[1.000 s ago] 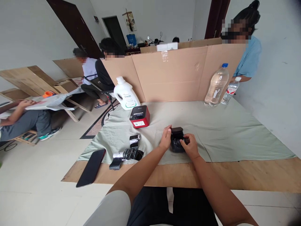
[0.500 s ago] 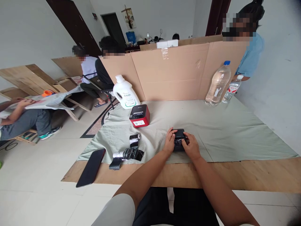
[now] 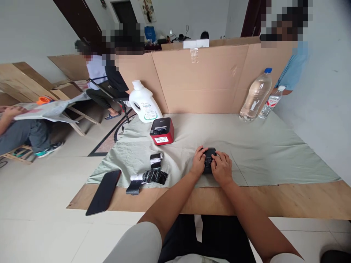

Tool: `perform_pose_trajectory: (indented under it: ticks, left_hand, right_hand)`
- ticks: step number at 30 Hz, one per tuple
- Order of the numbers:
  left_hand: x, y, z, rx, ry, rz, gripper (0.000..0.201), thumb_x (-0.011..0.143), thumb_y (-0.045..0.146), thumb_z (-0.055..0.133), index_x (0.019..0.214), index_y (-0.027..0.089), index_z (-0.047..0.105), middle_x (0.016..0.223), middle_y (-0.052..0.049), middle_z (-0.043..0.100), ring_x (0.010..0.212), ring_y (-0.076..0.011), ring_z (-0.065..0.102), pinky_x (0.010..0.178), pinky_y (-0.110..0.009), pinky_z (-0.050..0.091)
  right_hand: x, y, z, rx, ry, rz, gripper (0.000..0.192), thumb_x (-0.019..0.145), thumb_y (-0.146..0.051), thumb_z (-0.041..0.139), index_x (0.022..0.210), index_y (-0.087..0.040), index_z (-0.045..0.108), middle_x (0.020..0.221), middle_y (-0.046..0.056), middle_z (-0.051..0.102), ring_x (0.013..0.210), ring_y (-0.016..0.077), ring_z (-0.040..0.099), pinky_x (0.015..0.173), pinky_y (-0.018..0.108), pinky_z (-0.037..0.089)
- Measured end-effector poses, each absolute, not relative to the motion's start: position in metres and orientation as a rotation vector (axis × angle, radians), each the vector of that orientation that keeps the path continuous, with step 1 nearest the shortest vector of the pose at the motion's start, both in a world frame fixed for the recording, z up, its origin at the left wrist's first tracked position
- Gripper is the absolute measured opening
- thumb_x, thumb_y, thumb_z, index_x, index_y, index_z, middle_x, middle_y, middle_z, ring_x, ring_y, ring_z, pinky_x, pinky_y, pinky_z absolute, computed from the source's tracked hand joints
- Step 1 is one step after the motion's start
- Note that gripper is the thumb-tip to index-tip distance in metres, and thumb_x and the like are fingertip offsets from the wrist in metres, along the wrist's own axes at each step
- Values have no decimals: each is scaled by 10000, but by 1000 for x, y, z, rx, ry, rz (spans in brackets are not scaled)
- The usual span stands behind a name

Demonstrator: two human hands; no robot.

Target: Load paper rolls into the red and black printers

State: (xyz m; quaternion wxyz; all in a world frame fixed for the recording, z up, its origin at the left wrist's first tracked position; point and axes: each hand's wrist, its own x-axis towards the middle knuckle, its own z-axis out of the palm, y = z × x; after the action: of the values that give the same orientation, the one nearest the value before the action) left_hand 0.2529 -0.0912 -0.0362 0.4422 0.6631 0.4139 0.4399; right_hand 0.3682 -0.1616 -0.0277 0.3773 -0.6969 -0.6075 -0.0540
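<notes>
1. Landmark taken: red-and-black box [image 3: 161, 131], set on the pale cloth [image 3: 255, 160].
2. Small black device [image 3: 208, 162] is found to the right of the box and nearer the wearer, resting on the cloth between both hands.
3. Device's left side is grasped by the left hand [image 3: 199, 161], fingers curled over the far-left edge; its right side is grasped by the right hand [image 3: 222, 167], fingers bent over the top. Pressure applied cannot be told.
4. Handling, as judged: a stiff, hard shell, probably plastic; light enough to be lifted one-handed; smooth faces, perhaps a little slippery.
5. Top face is partly covered by fingers; fine detail is unreadable. Thin upper parts, if any, are best treated as fragile.
6. Firmest hold is judged to be offered low on the opposite side walls.
7. Dark film strip [image 3: 155, 176] is seen on the near side of the box, well apart from the device.
</notes>
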Motion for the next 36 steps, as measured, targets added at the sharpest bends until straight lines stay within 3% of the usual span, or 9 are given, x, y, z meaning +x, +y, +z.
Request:
perform_pose_trajectory:
  ticks: [4,7,10,12,20,24,28,33,36]
  left_hand:
    - [252,-91,-41,1394,912,1183,423,902,310,445,1305,191,485,1443,-106,457,1352,-175,409,1152,-363,298]
    - [251,-88,-42,1047,909,1234,469,969,432,297,1359,194,402,1454,-134,444,1326,-173,454,1104,-360,371]
    - [252,-84,-42,820,924,1239,516,982,476,190,1328,172,423,1411,-162,484,1289,-183,500,1081,-359,402]
    - [253,-83,-44,792,937,1243,525,977,495,187,1292,172,454,1376,-159,515,1267,-188,521,1074,-357,414]
    - [255,-92,-54,1187,1111,1146,405,962,411,295,1255,213,494,1346,-122,541,1281,-199,493,1102,-402,369]
    - [253,-112,-45,1902,957,802,527,864,381,498,1368,232,468,1498,-110,399,1429,-276,278,1187,-513,133]
    - [250,-129,-35,2389,674,302,531,897,439,450,1416,328,431,1564,-35,270,1477,-278,113,1169,-562,-69]
    - [249,-132,-37,2447,676,228,560,913,486,402,1449,324,378,1577,-36,212,1482,-273,72,1161,-583,-67]
    - [252,-130,-41,2370,666,337,548,882,476,463,1405,313,446,1554,-45,295,1469,-294,147,1171,-588,-28]
  right_hand:
    - [366,-164,-30,-1749,-1525,-143,348,913,-356,426,1075,-150,655,1221,180,550,1154,300,478,955,490,417]
    - [355,-166,-31,-1794,-1529,-131,545,840,-545,526,1203,-141,567,1290,220,489,1164,342,478,940,528,423]
    - [340,-164,-31,-1921,-1519,-121,822,703,-627,649,1332,-137,451,1327,269,447,1146,404,488,890,568,430]
    - [335,-162,-30,-1988,-1514,-110,881,661,-590,700,1365,-141,418,1290,278,468,1099,414,515,858,564,439]
    - [399,-121,-17,-2033,-1498,56,815,641,-413,682,1376,-187,413,1149,173,580,1050,334,564,901,482,453]
    - [471,-78,8,-2287,-1199,43,848,676,-446,650,1408,-131,361,1218,202,551,1145,335,533,975,467,412]
    - [527,-54,22,-2517,-912,62,874,703,-464,633,1434,-117,305,1282,254,488,1206,378,486,964,501,398]
    - [548,-58,18,-2630,-839,127,876,705,-468,643,1444,-141,307,1329,260,444,1256,405,437,984,528,359]
    - [537,-56,19,-2630,-906,-14,813,719,-404,645,1409,-85,355,1441,311,294,1349,462,278,1037,603,241]
